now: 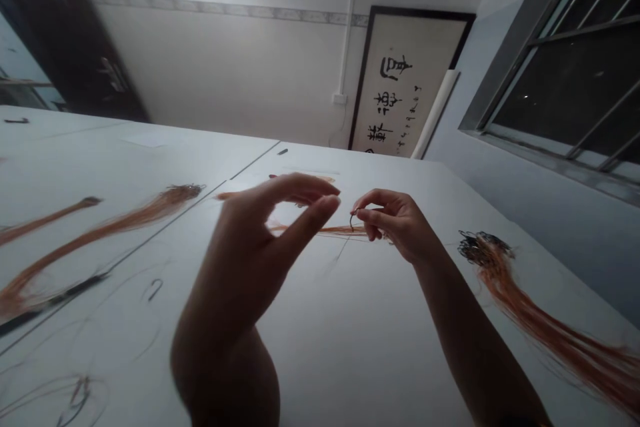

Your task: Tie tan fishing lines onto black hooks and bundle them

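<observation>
My right hand (393, 219) pinches a small dark fish hook (352, 219) between thumb and fingertips, its curved part hanging below them. To its left and nearer the camera is my left hand (270, 233), thumb and index fingertips brought together. Anything between those fingertips is too fine to make out. Both hands are above the white table, a short gap apart. Behind and below them lies a bundle of orange line (330, 231), partly hidden by my left hand. A single loose hook (155, 289) lies on the table at the left.
At right lies a large orange line bundle (525, 310) with dark hooks (483, 247) clustered at its end. More orange bundles (135, 217) stretch across the left side, near a dark strip (60, 303). Loose line and a hook (75, 403) sit lower left. A wall and barred window (575, 80) stand beyond.
</observation>
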